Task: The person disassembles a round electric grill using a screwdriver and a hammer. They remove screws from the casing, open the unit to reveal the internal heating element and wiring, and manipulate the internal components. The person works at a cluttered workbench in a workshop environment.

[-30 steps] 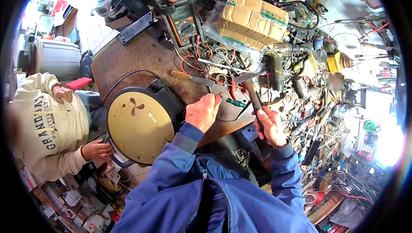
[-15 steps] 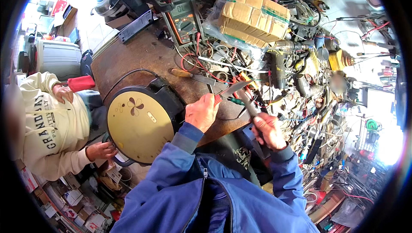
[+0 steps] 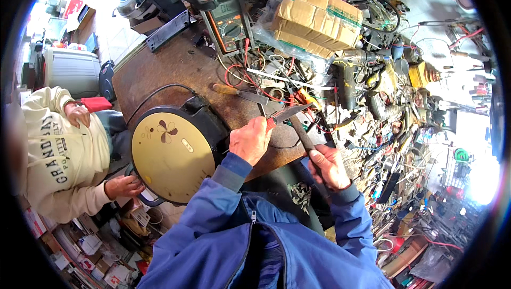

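- The left grip [image 3: 249, 141] is closed snugly round the red handle of a knife [image 3: 290, 112], leaving no visible gap; its blade points away to the right, above the counter [image 3: 165, 65] near the edge closest to the person.
- The right grip [image 3: 331, 167] is curled firmly round the lower end of a long dark bar [image 3: 303, 135], thumb along it, just beyond that near edge. The bar's upper end lies beside the blade — whether they touch, I cannot tell.
- The knife probably handles light and stiff, its thin blade flexing little; the handle is the place to hold, fingers behind the edge.
- The bar looks rigid and denser, likely metal — best held low, well clear of the blade. Its surface texture is too small to judge, so slipperiness is uncertain.
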